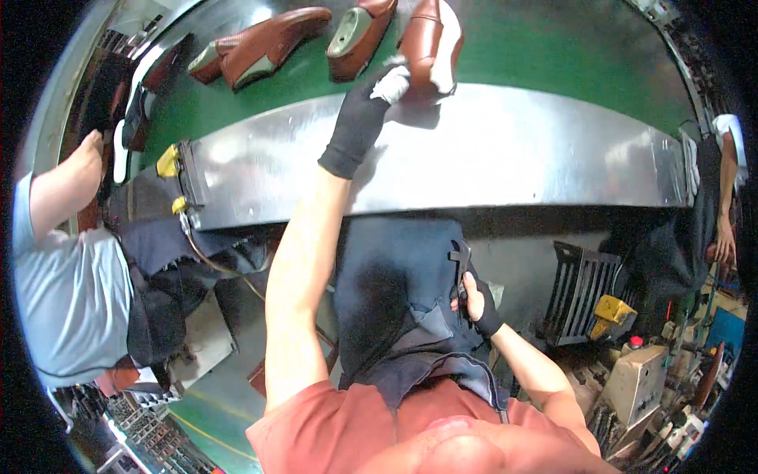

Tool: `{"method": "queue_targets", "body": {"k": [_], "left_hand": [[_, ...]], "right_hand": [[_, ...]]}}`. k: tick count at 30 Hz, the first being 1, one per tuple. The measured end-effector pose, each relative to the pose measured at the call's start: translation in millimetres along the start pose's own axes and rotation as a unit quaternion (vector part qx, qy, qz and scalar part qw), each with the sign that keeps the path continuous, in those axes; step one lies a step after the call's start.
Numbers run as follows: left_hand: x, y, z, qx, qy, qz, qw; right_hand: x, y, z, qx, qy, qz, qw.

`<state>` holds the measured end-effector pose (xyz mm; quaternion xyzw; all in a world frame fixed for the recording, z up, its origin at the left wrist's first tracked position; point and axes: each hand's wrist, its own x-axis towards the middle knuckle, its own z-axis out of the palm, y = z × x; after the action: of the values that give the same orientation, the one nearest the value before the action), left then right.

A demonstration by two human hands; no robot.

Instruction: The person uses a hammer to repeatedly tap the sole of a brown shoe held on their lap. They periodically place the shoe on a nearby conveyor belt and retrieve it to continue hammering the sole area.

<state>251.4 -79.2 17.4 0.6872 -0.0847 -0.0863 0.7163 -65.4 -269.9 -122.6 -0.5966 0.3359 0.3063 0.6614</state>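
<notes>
My left hand [371, 107], in a black glove with whitish fingertips, is stretched forward over the metal ledge and closed on the near end of a brown shoe [420, 49]. This shoe has a white strip along its right side, and its near end overhangs the ledge. Low over my lap, my right hand [478, 303], in a black glove with bare fingertips, grips dark metal pincers [459, 265]. Their jaws point away from me. Just left of the held shoe lies another brown shoe [362, 39] with a pale green sole.
More brown shoes [272, 47] rest on the green conveyor belt [553, 59]. A shiny metal ledge [505, 150] runs between me and the belt. One co-worker [71, 292] sits at the left; another person's arm [728, 189] shows at the far right. A machine [636, 379] stands right of me.
</notes>
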Motion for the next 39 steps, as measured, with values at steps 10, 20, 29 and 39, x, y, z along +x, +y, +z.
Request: {"method": "queue_targets", "body": {"k": [10, 20, 29, 39], "left_hand": [[137, -67, -89, -0.001, 0.092, -0.041, 0.995], [94, -52, -51, 0.446, 0.168, 0.067, 0.876], [-120, 25, -93, 0.147, 0.1, -0.023, 0.984], [-271, -22, -6, 0.053, 0.029, 0.103, 0.993]], "right_hand": [[42, -67, -4, -0.053, -0.014, 0.016, 0.998], [35, -68, 0, -0.077, -0.011, 0.019, 0.997], [-1, -6, -6, -0.046, 0.024, -0.088, 0.995], [-126, -35, -16, -0.065, -0.07, -0.18, 0.979]]}}
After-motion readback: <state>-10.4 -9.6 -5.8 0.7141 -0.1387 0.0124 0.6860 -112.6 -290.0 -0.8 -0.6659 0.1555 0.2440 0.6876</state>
